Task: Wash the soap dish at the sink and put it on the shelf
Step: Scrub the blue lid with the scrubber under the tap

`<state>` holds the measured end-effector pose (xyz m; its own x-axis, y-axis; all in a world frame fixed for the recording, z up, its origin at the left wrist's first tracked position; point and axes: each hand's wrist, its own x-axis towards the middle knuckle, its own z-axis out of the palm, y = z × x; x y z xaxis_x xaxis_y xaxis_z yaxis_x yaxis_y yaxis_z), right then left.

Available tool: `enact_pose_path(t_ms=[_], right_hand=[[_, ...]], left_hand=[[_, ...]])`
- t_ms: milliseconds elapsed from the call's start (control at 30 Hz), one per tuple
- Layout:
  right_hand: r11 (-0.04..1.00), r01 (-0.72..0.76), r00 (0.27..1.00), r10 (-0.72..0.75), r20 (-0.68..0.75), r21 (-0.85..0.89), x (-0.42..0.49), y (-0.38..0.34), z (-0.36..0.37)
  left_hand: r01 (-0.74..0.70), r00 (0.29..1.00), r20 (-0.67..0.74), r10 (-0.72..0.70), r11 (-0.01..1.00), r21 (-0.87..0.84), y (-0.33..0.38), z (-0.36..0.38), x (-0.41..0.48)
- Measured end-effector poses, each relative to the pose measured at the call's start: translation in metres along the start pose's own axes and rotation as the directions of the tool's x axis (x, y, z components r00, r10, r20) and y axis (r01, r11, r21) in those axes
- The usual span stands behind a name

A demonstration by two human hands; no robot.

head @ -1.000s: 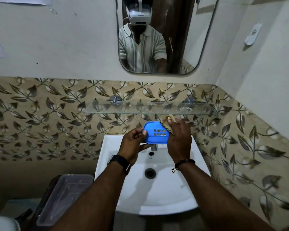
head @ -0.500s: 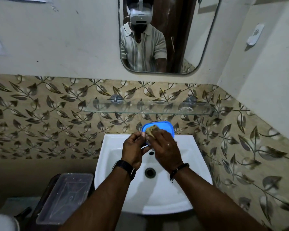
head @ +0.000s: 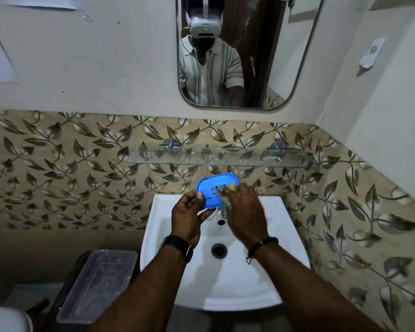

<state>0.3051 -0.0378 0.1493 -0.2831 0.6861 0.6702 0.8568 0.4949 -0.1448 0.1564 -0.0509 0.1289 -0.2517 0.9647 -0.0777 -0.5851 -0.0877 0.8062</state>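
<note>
The blue soap dish [head: 213,186], with a block of small square drain holes, is held tilted above the back of the white sink [head: 285,238]. My left hand [head: 189,216] grips its left lower edge with thumb on the rim. My right hand [head: 246,214] presses a brownish scrub pad [head: 225,191] against the dish's right part and covers that side. The tap is mostly hidden behind my right hand. The glass shelf [head: 216,159] hangs on the tiled wall just above the dish.
A mirror [head: 249,51] above the shelf reflects a person in a striped shirt. A clear plastic box [head: 98,283] stands left of the sink. A white holder [head: 371,52] is fixed on the right wall. The drain [head: 219,250] lies below my hands.
My right hand with the scrub pad slid from the dish's right end to its left and back toward the right. The dish stays in my left hand, its face showing more now.
</note>
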Motion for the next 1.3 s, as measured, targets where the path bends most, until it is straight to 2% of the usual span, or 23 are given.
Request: enact_pose_path(t_ms=[133,233,267,333,367,433,533,567,600,633,667,700,733,767,800,867,933,967,1033,1067,1133,1200,1300], right_hand=[[0.976,0.151,0.988,-0.155,0.01,0.159,-0.012,-0.028,0.007],[0.976,0.209,0.976,-0.204,-0.079,0.059,-0.006,-0.015,0.002],[0.984,0.174,0.979,-0.171,-0.11,0.027,-0.003,-0.006,-0.001],[1.0,0.0,0.993,-0.001,-0.115,-0.009,0.004,0.014,-0.006],[0.996,-0.073,0.994,0.069,-0.08,-0.041,0.006,0.022,-0.008],[0.992,-0.108,0.993,0.11,0.029,-0.066,0.003,0.034,-0.007],[0.965,-0.196,0.968,0.162,0.191,0.174,-0.016,0.034,-0.001],[0.906,-0.3,0.946,0.242,0.214,0.298,-0.02,0.03,0.002],[0.774,-0.453,0.891,0.377,0.252,0.443,-0.019,0.027,0.002],[0.544,-0.591,0.795,0.52,0.313,0.596,-0.014,0.024,0.002],[0.269,-0.658,0.679,0.615,0.401,0.703,-0.007,0.022,0.0],[0.023,-0.665,0.578,0.648,0.496,0.746,-0.001,0.023,-0.004],[-0.164,-0.646,0.513,0.629,0.583,0.745,0.003,0.026,-0.008],[-0.294,-0.629,0.482,0.579,0.658,0.72,0.007,0.03,-0.013],[-0.368,-0.629,0.482,0.506,0.715,0.685,0.009,0.035,-0.017],[-0.394,-0.663,0.526,0.36,0.77,0.637,0.012,0.038,-0.024],[-0.394,-0.659,0.562,0.309,0.768,0.64,0.012,0.037,-0.027],[-0.384,-0.662,0.561,0.316,0.765,0.644,0.01,0.037,-0.027],[-0.33,-0.705,0.522,0.357,0.775,0.627,0.006,0.037,-0.022],[-0.306,-0.726,0.499,0.382,0.778,0.616,0.004,0.038,-0.02],[-0.277,-0.745,0.474,0.422,0.773,0.607,0.001,0.039,-0.018],[-0.25,-0.752,0.473,0.44,0.763,0.61,0.0,0.039,-0.018],[-0.216,-0.753,0.49,0.447,0.749,0.621,-0.004,0.037,-0.016]], left_hand=[[0.018,1.0,0.025,-0.017,0.999,-0.03,0.005,0.003,0.002],[-0.028,0.998,0.06,0.028,1.0,-0.014,0.011,-0.003,0.006],[-0.046,0.997,0.064,0.048,0.999,-0.022,0.013,-0.006,0.006],[-0.073,0.995,0.061,0.076,0.996,-0.042,0.016,-0.011,0.006],[-0.085,0.995,0.051,0.088,0.995,-0.051,0.018,-0.013,0.005],[-0.118,0.993,0.022,0.12,0.988,-0.097,0.021,-0.017,0.006],[-0.157,0.986,0.04,0.16,0.985,-0.07,0.026,-0.016,0.01],[-0.17,0.983,0.067,0.172,0.985,-0.033,0.027,-0.015,0.011],[-0.187,0.977,0.108,0.183,0.982,0.024,0.027,-0.016,0.011],[-0.213,0.967,0.163,0.194,0.971,0.109,0.027,-0.017,0.01],[-0.249,0.953,0.224,0.203,0.947,0.202,0.025,-0.019,0.009],[-0.294,0.937,0.278,0.213,0.91,0.291,0.023,-0.021,0.009],[-0.343,0.92,0.318,0.23,0.864,0.369,0.021,-0.023,0.009],[-0.387,0.905,0.348,0.244,0.812,0.437,0.019,-0.025,0.01],[-0.416,0.894,0.374,0.246,0.766,0.49,0.018,-0.026,0.011],[-0.454,0.876,0.418,0.242,0.707,0.542,0.015,-0.028,0.012],[-0.546,0.823,0.496,0.277,0.628,0.555,0.015,-0.029,0.011],[-0.625,0.769,0.561,0.307,0.544,0.56,0.015,-0.032,0.012],[-0.761,0.648,0.683,0.337,0.297,0.576,0.017,-0.036,0.015],[-0.791,0.609,0.719,0.334,0.185,0.584,0.018,-0.038,0.016],[-0.805,0.577,0.751,0.321,0.066,0.59,0.018,-0.042,0.017],[-0.8,0.573,0.752,0.326,0.023,0.599,0.018,-0.045,0.016],[-0.74,0.648,0.663,0.375,0.104,0.665,0.016,-0.045,0.014]])
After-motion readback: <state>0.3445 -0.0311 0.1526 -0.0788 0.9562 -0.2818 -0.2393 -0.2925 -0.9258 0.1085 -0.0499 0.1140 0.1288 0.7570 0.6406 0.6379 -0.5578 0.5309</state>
